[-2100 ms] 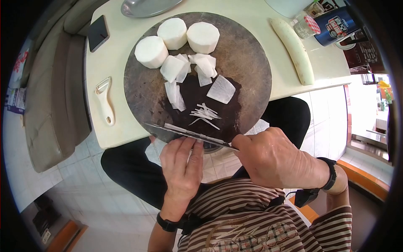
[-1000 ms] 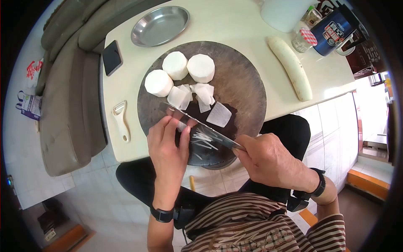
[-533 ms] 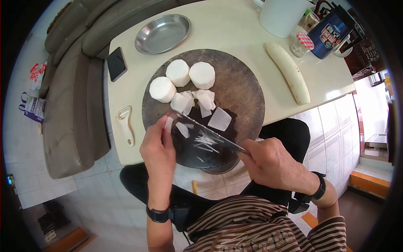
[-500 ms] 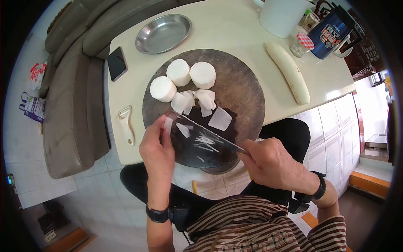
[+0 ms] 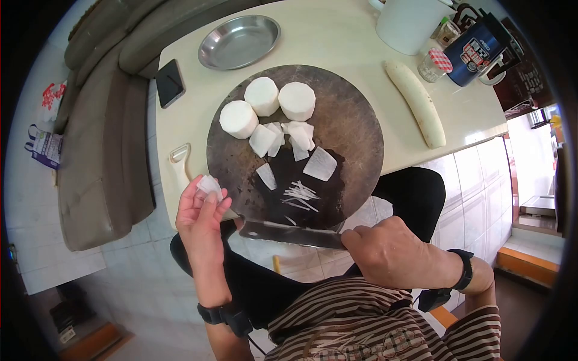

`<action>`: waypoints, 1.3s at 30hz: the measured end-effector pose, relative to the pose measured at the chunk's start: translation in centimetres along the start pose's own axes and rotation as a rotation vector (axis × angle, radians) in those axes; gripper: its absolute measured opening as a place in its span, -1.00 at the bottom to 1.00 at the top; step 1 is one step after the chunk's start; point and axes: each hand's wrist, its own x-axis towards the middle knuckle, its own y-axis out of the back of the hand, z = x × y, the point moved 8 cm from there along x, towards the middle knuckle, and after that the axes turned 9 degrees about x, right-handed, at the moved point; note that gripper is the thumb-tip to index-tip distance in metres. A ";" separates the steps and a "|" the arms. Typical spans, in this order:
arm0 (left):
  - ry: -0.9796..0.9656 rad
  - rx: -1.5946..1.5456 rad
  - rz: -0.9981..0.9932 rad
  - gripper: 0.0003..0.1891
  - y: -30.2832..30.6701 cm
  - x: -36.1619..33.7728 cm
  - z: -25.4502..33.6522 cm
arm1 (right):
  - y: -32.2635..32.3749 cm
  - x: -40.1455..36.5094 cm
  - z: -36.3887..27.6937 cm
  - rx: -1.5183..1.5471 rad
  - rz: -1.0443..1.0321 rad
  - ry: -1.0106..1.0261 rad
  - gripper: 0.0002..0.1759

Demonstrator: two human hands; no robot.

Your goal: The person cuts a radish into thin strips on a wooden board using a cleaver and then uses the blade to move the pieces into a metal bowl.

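My left hand (image 5: 203, 219) holds a few thin white slices (image 5: 209, 187) between thumb and fingers, at the left edge of the round dark cutting board (image 5: 355, 132). My right hand (image 5: 388, 253) is closed round the handle of a cleaver (image 5: 292, 234), whose blade lies along the board's near edge. White shreds (image 5: 301, 195) lie on the wet part of the board. Beyond them are single slices (image 5: 320, 164), a heap of slices (image 5: 263, 139) and three peeled white radish chunks (image 5: 297, 101).
A whole white radish (image 5: 415, 102) lies right of the board. Around are a metal dish (image 5: 239, 42), phone (image 5: 170, 83), peeler (image 5: 180, 162), white pitcher (image 5: 409, 27), glass jar (image 5: 433, 65) and blue flask (image 5: 475, 54). A grey sofa (image 5: 102, 144) stands left.
The cleaver has moved from above the board down to its near edge. My left hand has shifted left and down, turned palm up, with slices in it.
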 end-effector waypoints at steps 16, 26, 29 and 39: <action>-1.046 0.997 -0.040 -0.70 -8.6 -8.5 2.9 | 1.7 0.0 2.9 -0.032 0.119 -0.095 -0.80; -1.010 1.161 -0.211 -0.55 -8.9 -10.4 0.4 | 1.1 0.0 2.5 0.065 0.079 -0.095 -0.79; -0.969 1.194 -0.186 -0.61 -9.2 -10.9 1.1 | 1.2 0.3 2.4 0.028 0.094 -0.079 -0.78; -0.947 1.096 -0.094 -0.68 -9.1 -11.0 0.6 | 1.2 1.1 1.9 -0.044 0.011 -0.059 -0.78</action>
